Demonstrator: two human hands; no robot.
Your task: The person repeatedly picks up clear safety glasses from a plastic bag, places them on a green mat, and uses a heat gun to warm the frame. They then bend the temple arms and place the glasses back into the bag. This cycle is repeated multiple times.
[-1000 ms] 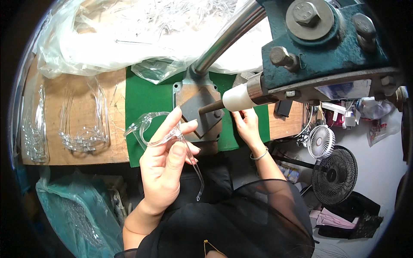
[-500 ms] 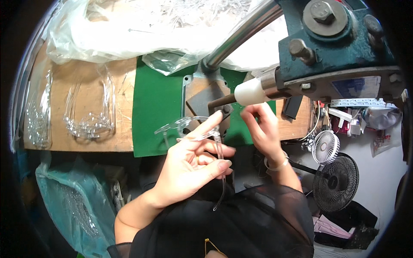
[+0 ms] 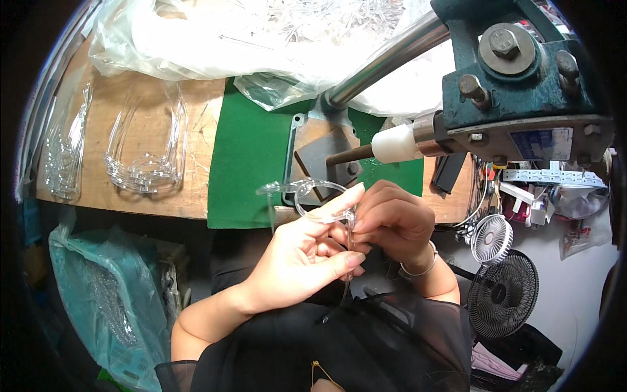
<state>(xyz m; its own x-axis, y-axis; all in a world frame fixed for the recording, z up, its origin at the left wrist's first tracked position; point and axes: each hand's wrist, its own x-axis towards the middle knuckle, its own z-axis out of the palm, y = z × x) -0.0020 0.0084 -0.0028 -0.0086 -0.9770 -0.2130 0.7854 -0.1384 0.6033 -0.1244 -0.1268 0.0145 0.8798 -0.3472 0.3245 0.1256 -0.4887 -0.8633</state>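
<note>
While both hands meet at the near edge of the wooden work surface, they hold a clear plastic eyeglass frame between them, just above the lap and in front of the press base. Left hand: palm up, fingers curled around the frame's right hinge end, forefinger stretched along the rim, thumb pressing from below. Right hand: fingers closed in a pinch on the same hinge spot, touching the left fingertips; a thin clear temple arm hangs down from there. A thin metal bangle sits on the right wrist.

Frame: glossy, transparent, rounded lens openings, left end free over the green felt mat, which is matt and rectangular. On the mat, a grey metal base plate, flat and angular. Above right, a heavy teal cast-iron press head with bolts, rough paint, a polished steel column and a white cylindrical nose on a dark rod. A pale blue rectangular label sits on the head's near face.

Far left on the surface: two stacks of clear plastic frames. Far: crumpled clear plastic bags. Near left, below the surface: teal plastic crate lined with film. Right: small white fan, black fan.
</note>
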